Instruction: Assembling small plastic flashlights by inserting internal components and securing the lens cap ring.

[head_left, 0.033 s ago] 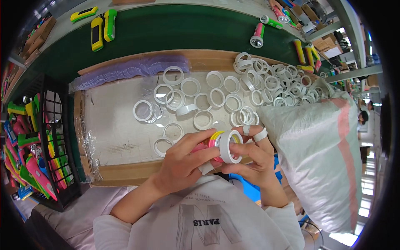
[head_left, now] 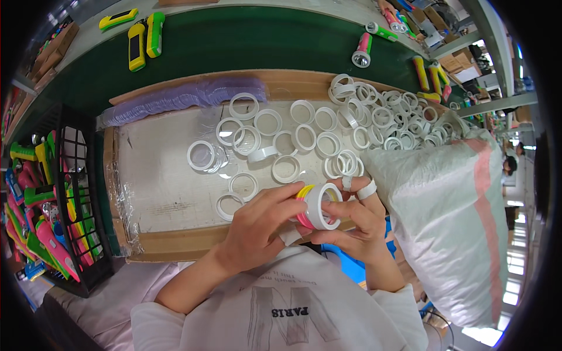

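My left hand (head_left: 254, 227) is closed around a pink and yellow flashlight (head_left: 302, 202), whose body is mostly hidden by the fingers. A white plastic ring (head_left: 319, 206) sits against the flashlight's head end. From the other side my right hand (head_left: 362, 219) grips this ring, with fingertips at its opening. White wraps circle some fingers of both hands. Just beyond the hands, loose white rings (head_left: 285, 168) lie in a shallow cardboard tray (head_left: 158, 193), a few with clear discs by them.
A row of purplish clear discs (head_left: 187, 100) lines the tray's far left. White rings heap up by a large woven sack (head_left: 439, 228) at right. A black crate (head_left: 88, 234) of colourful flashlights stands at left. More flashlights (head_left: 136, 47) lie beyond the tray; another person's hand (head_left: 386, 8) shows far right.
The white ring has shifted slightly left, closer over the flashlight's head, covering more of the yellow and pink rim. Both hands stay nearly in place.
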The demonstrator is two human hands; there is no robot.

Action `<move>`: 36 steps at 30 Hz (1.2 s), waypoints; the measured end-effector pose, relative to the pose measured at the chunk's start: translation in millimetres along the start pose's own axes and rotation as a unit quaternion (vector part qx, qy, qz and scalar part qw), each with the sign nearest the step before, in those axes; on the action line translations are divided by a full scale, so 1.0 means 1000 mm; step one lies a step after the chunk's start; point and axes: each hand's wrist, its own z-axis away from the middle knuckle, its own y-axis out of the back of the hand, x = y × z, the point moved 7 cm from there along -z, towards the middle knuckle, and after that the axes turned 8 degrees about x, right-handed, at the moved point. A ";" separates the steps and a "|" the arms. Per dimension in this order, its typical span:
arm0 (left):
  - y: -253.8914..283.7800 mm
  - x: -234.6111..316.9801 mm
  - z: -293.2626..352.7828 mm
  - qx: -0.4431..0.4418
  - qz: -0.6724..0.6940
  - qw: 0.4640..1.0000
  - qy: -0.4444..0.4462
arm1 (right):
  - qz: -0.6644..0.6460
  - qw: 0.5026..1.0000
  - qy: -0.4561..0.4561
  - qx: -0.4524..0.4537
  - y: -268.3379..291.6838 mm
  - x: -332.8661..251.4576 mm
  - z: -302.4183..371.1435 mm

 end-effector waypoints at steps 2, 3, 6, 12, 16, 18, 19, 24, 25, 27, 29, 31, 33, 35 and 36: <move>0.003 -0.004 0.001 0.041 0.081 0.991 0.095 | 0.042 0.999 -0.003 0.012 -0.001 -0.002 0.000; 0.006 0.000 -0.002 0.043 0.082 0.991 0.097 | 0.042 0.999 -0.004 0.008 -0.003 -0.001 0.002; 0.002 0.028 -0.012 -0.071 -0.122 0.989 -0.041 | 0.047 0.998 0.012 0.040 -0.005 -0.002 0.006; -0.009 0.036 -0.006 -0.126 -0.219 0.967 -0.038 | 0.050 0.998 0.005 0.038 -0.007 -0.009 0.010; -0.008 0.044 -0.002 -0.034 -0.263 0.959 -0.098 | 0.050 0.997 -0.026 0.056 -0.004 -0.004 0.022; -0.009 0.044 0.000 -0.028 -0.256 0.962 -0.095 | 0.054 0.997 -0.026 0.053 -0.004 -0.007 0.026; -0.010 0.045 0.001 -0.029 -0.256 0.961 -0.097 | 0.042 0.996 -0.056 0.049 -0.004 -0.007 0.026; -0.011 0.052 -0.001 -0.047 -0.280 0.954 -0.100 | 0.134 0.961 -0.099 -0.220 -0.003 -0.033 -0.013; -0.012 0.052 0.000 -0.053 -0.274 0.955 -0.102 | 0.135 0.961 -0.100 -0.220 -0.001 -0.035 -0.019; -0.013 0.052 0.002 -0.058 -0.265 0.957 -0.105 | 0.187 0.928 -0.057 -0.317 -0.006 -0.038 -0.020; -0.015 0.052 0.004 -0.055 -0.234 0.965 -0.104 | 0.208 0.914 0.018 -0.347 -0.006 -0.042 -0.022; -0.017 0.051 0.004 -0.056 -0.250 0.960 -0.112 | 0.227 0.894 0.093 -0.375 -0.008 -0.045 -0.021; -0.017 0.049 0.002 -0.059 -0.270 0.953 -0.122 | 0.218 0.900 0.118 -0.360 -0.009 -0.043 -0.022; -0.012 0.050 -0.003 -0.042 -0.249 0.962 -0.106 | 0.213 0.914 0.045 -0.343 -0.006 -0.044 -0.023; -0.012 0.050 -0.004 -0.044 -0.248 0.962 -0.106 | 0.208 0.922 -0.029 -0.325 -0.003 -0.040 -0.024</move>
